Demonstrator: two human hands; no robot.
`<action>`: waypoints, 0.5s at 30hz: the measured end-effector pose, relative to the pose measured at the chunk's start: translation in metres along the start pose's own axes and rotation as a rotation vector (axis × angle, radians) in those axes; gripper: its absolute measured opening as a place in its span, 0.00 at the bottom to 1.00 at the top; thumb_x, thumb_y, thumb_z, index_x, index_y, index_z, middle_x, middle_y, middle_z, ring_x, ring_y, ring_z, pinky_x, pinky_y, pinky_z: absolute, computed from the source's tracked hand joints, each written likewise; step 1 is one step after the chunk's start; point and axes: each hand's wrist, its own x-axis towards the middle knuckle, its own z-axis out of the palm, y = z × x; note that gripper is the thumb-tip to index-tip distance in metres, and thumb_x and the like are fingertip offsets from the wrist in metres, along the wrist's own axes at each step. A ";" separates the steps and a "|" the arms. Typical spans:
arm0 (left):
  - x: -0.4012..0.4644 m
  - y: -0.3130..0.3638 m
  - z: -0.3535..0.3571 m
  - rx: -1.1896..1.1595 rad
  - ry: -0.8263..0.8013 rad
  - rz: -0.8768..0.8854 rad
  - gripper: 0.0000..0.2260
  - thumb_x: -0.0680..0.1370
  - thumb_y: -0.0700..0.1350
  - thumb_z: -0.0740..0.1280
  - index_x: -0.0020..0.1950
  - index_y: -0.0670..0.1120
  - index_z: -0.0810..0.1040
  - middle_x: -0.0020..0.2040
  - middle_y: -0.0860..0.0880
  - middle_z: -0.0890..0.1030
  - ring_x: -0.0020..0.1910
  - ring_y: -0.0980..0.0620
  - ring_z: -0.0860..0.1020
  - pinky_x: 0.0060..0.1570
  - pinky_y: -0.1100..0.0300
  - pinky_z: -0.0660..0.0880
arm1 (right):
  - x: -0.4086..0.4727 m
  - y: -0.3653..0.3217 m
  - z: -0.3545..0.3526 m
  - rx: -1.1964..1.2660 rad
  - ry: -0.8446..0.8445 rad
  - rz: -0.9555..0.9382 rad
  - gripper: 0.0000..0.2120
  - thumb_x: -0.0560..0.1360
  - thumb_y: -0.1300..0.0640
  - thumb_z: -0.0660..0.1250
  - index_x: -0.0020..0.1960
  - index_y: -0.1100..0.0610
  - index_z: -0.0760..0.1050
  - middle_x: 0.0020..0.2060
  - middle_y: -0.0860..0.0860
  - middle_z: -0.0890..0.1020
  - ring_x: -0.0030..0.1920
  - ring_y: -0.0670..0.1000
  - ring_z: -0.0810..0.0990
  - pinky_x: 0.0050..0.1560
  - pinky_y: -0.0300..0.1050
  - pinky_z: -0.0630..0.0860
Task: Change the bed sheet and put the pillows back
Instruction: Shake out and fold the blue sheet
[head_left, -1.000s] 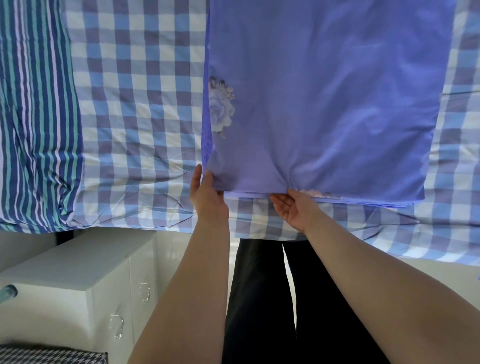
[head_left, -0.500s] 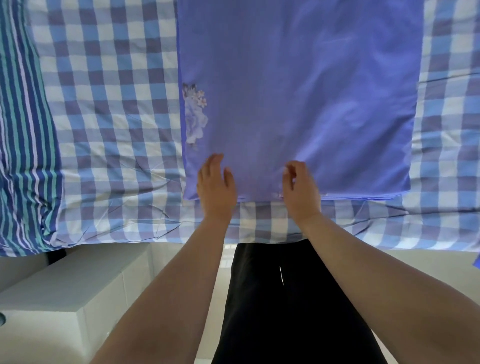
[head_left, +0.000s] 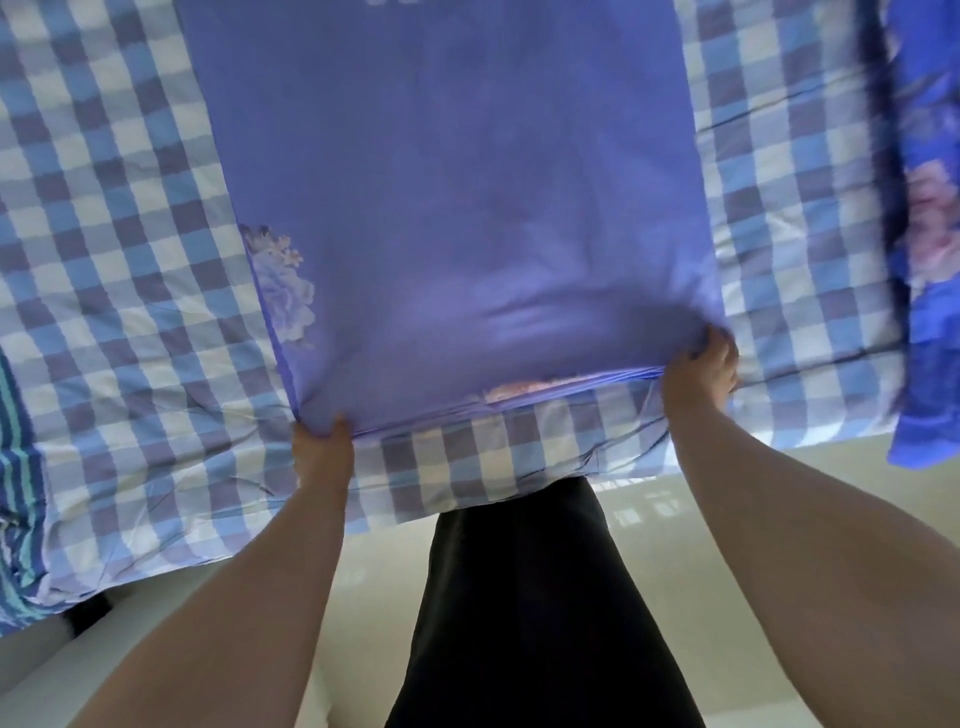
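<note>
A folded purple-blue sheet (head_left: 457, 208) with a pale flower print lies on the blue-and-white checked bedding (head_left: 119, 270) that covers the bed. My left hand (head_left: 319, 452) grips the folded sheet's near left corner. My right hand (head_left: 698, 374) grips its near right corner, and the cloth bunches up around the fingers. The near edge of the sheet is lifted a little, showing several layers and a pink flower underneath.
A striped blue-green cloth (head_left: 18, 519) hangs at the bed's left edge. A bright blue flowered cloth (head_left: 930, 260) lies at the right edge. A white cabinet (head_left: 47, 670) stands low on the left. Pale floor (head_left: 649, 514) and my dark trousers are below.
My hands have moved apart from the middle of the sheet's near edge to its two near corners and taken hold of them. The view has shifted right.
</note>
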 end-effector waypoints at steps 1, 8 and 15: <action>-0.004 0.011 0.000 -0.183 0.025 -0.151 0.35 0.75 0.60 0.66 0.74 0.43 0.60 0.69 0.42 0.70 0.65 0.40 0.72 0.63 0.49 0.69 | 0.001 -0.008 -0.002 0.183 0.096 0.153 0.24 0.78 0.58 0.59 0.73 0.57 0.62 0.72 0.56 0.64 0.71 0.56 0.65 0.66 0.45 0.59; -0.010 0.042 0.010 -0.894 -0.194 -0.604 0.28 0.68 0.60 0.74 0.62 0.50 0.72 0.59 0.51 0.77 0.49 0.49 0.78 0.50 0.55 0.78 | 0.008 -0.015 -0.001 0.982 -0.227 0.680 0.25 0.69 0.44 0.73 0.59 0.57 0.72 0.47 0.53 0.83 0.41 0.54 0.84 0.39 0.47 0.81; -0.038 0.069 -0.002 -1.142 -0.169 -0.340 0.14 0.77 0.43 0.65 0.63 0.47 0.75 0.62 0.50 0.79 0.53 0.51 0.80 0.41 0.58 0.79 | -0.002 -0.047 -0.014 1.025 -0.283 0.548 0.06 0.72 0.59 0.71 0.46 0.55 0.74 0.43 0.52 0.80 0.40 0.53 0.81 0.43 0.49 0.81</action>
